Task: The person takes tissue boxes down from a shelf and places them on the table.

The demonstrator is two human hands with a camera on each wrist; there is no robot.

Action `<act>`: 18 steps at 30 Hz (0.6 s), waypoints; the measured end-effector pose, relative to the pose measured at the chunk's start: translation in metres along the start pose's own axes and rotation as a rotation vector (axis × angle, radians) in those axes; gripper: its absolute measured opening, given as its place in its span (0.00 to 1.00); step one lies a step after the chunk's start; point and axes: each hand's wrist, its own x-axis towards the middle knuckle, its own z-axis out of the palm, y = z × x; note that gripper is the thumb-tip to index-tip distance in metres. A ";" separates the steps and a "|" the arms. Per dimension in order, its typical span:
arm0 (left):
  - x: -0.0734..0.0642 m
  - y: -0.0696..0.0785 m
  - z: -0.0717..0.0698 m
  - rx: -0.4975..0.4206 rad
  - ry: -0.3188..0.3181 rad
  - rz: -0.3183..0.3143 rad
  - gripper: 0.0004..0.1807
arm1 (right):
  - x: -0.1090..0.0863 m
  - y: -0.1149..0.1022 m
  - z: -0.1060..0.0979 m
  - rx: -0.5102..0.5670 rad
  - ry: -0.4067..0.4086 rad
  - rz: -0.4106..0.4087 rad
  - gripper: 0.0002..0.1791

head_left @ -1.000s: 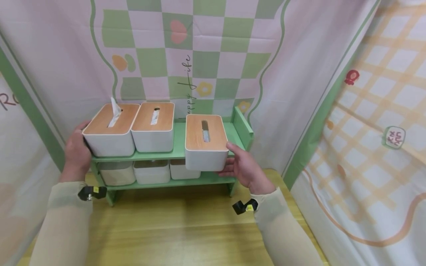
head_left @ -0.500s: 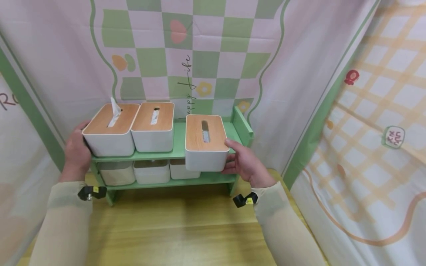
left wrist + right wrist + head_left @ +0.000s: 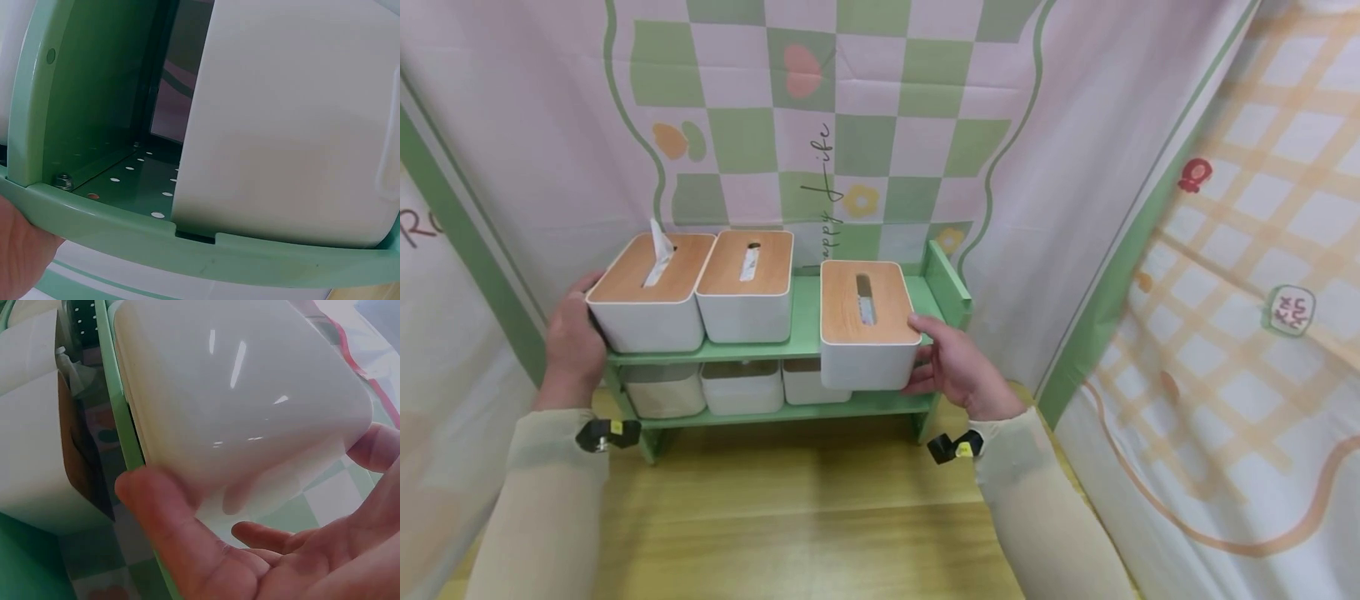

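Note:
A white tissue box [image 3: 868, 367] with a wood-look lid [image 3: 842, 317] juts past the front edge of the upper tier of a green two-tier shelf [image 3: 805, 346]. My right hand [image 3: 966, 375] grips its right front corner, thumb over the lid's edge and fingers against the side. The right wrist view shows the same tissue box [image 3: 250, 381] from close by, with my thumb [image 3: 165, 509] at its corner. On the far left, my left hand [image 3: 572, 350] holds the shelf's end beside another tissue box [image 3: 643, 325], which has a tissue sticking out.
A third lidded tissue box [image 3: 745, 321] stands against the leftmost one. Below sit several bins, including a cream one [image 3: 662, 396] and a white one [image 3: 741, 392]. The shelf stands on a wooden tabletop [image 3: 805, 517], with printed curtains [image 3: 925, 100] behind and beside it.
My right thumb has shifted slightly left over the lid's corner, and the fingers have moved closer around the box. The box has come slightly forward and right. The left hand stays put.

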 end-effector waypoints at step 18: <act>0.001 -0.001 -0.001 0.013 -0.008 0.001 0.36 | 0.009 -0.006 -0.003 -0.046 0.055 0.003 0.38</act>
